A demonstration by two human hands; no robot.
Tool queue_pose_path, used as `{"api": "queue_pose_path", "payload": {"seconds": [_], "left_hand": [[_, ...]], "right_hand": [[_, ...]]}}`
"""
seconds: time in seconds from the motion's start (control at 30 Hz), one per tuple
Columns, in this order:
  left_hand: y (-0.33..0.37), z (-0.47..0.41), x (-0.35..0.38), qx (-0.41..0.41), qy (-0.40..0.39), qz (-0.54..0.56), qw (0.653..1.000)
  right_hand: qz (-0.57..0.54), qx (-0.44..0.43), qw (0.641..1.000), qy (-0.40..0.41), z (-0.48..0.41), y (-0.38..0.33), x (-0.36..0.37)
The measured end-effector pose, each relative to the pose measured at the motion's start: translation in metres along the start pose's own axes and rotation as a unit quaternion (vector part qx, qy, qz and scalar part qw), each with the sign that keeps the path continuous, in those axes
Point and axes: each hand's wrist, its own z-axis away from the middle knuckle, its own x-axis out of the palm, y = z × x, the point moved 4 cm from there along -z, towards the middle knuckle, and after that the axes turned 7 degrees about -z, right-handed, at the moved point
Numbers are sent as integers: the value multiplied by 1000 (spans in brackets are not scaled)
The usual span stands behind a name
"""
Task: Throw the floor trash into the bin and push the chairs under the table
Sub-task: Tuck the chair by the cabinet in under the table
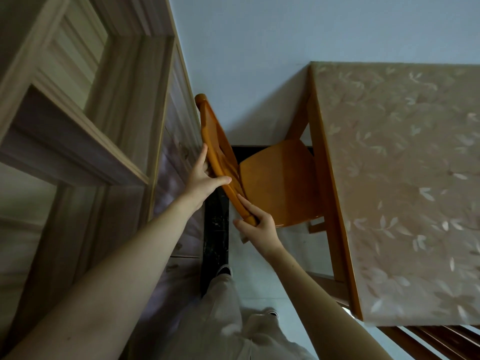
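On chair back [213, 131], both hands [201, 181] [259, 227].

Varnished wood and a patterned cover, seen in dim room light.
The chair [278, 178] at 12 o'clock is orange-brown wood, its smooth, glossy varnish catching light on the seat. The table [342, 255] at 3 o'clock has a similar varnished wood frame under a smooth, faintly shiny leaf-patterned cover [402, 165]. Pale matt wood panelling [78, 113] stands at 9 o'clock. The trousers [223, 320] are matt beige cloth.

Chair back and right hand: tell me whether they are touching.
Touching. The head view shows the right hand curled round the near end of the chair back, no gap between.
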Motion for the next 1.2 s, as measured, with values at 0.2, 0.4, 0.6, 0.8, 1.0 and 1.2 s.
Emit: {"api": "queue_pose_path", "payload": {"seconds": [0.2, 0.4, 0.6, 0.8, 1.0, 1.2], "left_hand": [[13, -32, -12, 0, -25, -12, 1000], [27, -68, -16, 3, -39, -44, 998], [47, -105, 0, 8, -65, -57, 996], [56, -126, 20, 13, -78, -56, 995], [66, -139, 43, 23, -85, -49, 995], [71, -154, 59, 30, -95, -58, 993]], "right_hand": [[-24, -7, 1000, 9, -27, -6, 11], [-35, -25, 999, 8, -57, -12, 14], [-9, -35, 999, 9, -91, -24, -2], [8, -35, 999, 19, -107, -35, -28], [21, -31, 999, 34, -114, -42, -55], [42, -41, 997, 57, -121, -47, -73]]}}
